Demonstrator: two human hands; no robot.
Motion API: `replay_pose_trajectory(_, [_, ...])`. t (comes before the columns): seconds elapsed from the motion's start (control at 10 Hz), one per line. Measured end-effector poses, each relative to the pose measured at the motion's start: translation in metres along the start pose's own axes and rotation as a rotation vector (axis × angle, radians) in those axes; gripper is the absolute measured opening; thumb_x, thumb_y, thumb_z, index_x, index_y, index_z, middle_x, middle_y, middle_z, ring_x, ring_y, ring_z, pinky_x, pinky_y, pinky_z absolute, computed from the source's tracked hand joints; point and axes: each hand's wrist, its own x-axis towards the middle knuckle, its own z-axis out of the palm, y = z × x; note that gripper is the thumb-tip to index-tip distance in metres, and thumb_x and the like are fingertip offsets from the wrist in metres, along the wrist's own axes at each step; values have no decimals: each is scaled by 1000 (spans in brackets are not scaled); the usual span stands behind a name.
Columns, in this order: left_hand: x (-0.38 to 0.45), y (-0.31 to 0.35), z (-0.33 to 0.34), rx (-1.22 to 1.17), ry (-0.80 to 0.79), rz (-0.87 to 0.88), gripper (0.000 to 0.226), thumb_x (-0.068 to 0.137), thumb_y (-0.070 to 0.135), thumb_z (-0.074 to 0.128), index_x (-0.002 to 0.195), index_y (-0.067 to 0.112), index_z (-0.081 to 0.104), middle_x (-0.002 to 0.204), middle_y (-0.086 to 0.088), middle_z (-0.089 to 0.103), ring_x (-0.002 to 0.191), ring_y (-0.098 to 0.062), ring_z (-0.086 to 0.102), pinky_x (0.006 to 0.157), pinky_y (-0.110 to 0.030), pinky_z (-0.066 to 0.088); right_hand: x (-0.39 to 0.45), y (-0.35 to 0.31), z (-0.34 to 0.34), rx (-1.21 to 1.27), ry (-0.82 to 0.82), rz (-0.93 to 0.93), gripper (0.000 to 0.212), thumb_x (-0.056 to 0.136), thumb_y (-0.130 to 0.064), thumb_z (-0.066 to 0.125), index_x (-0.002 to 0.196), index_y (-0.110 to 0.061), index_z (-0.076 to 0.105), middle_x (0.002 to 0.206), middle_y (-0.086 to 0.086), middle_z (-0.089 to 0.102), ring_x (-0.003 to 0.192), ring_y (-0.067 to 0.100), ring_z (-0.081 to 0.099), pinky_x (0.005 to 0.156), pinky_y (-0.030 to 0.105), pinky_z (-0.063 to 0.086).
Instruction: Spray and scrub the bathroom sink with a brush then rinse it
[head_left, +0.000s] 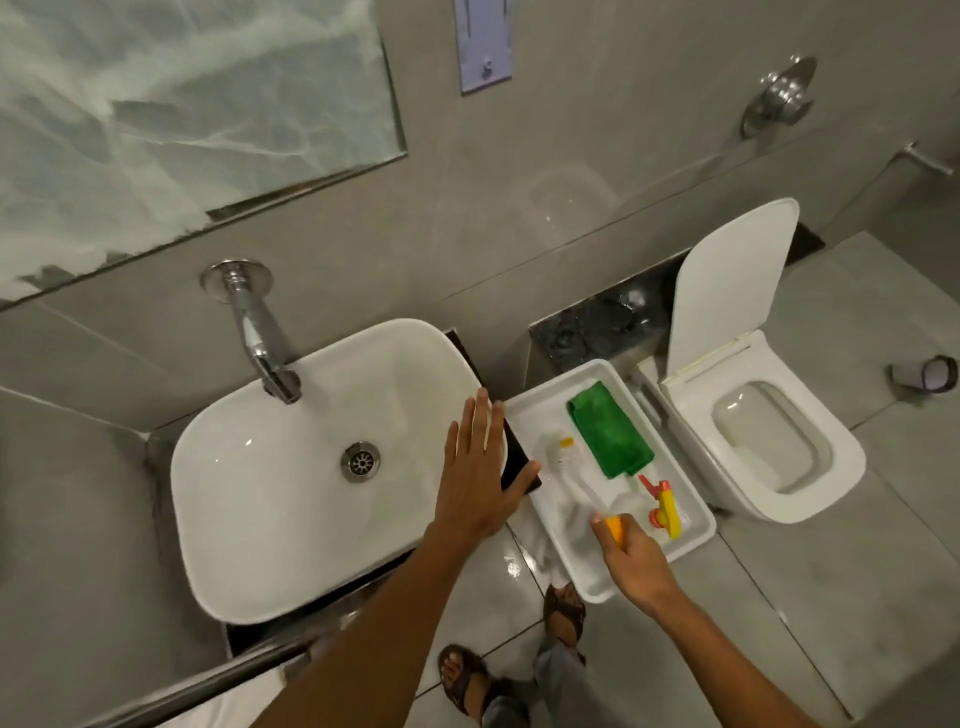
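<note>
A white sink (270, 493) with a metal drain (360, 461) sits under a chrome tap (257, 332). My left hand (480, 467) lies flat and open on the sink's right rim. To the right, a white tray (696, 525) holds a brush (571, 478) with a clear handle and orange end, a spray bottle (662, 506) with a yellow and red trigger, and a folded green cloth (608, 428). My right hand (631, 564) is closed on the brush's orange end, with the brush lying in the tray.
A white toilet (769, 447) with its lid up stands right of the tray. A mirror (182, 114) hangs above the tap. A metal rail (208, 680) runs below the sink. My sandalled feet (519, 670) stand on the grey tiled floor.
</note>
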Motion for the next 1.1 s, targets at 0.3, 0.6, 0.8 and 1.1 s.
replay_pose_trajectory(0.3, [2,-1,19,209,57,-30,80,115,62,30,176,14,13,187,-8,-3,174,-26,3,138,-61,13,88,23,56,-98,-131,40,34,110,-42,42,117,-10,53,101,16,71,97,33,70,90,45,56])
replay_pose_trajectory(0.6, [6,-1,23,253,11,-75,79,114,63,26,177,19,9,187,-7,-5,173,-31,3,133,-73,17,122,24,88,-64,-109,130,35,109,-33,52,120,0,59,100,13,65,93,30,64,91,43,54])
replay_pose_trajectory(0.8, [6,-1,24,185,-26,-95,81,113,68,25,177,23,4,186,-3,-9,174,-29,-4,137,-60,11,123,20,91,4,-45,196,34,106,-19,59,135,-1,57,130,20,64,120,34,63,103,39,49])
replay_pose_trajectory(1.1, [6,1,21,155,-16,-83,82,114,67,27,177,24,0,186,-2,-13,173,-27,-8,137,-51,10,121,7,64,92,45,109,46,95,-9,75,137,2,60,134,18,65,124,33,62,107,42,52])
